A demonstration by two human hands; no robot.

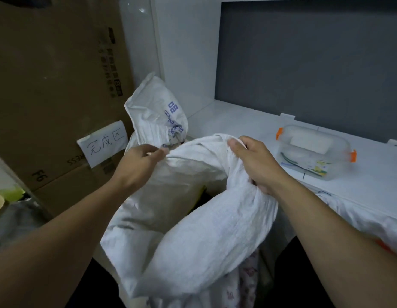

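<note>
White worktop [244, 123] below grey wall [304, 63], left grip [139, 161] pinching white sack [204, 230] rim, right grip [257, 165] clenched round bunched rim, clear box [315, 152] right of it, cardboard boxes [48, 85] left of left grip

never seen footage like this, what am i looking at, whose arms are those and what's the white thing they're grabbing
There is no machine here. The single picture comes from a camera worn on a person's head, looking forward and down, so the two bare arms belong to the wearer. The left hand pinches the edge of a white sack, and the right hand grips a bunched part of its rim, seemingly holding the mouth open. To the right, a clear plastic box with orange clips sits on a white counter. To the left stand cardboard boxes bearing a handwritten paper label.
</note>
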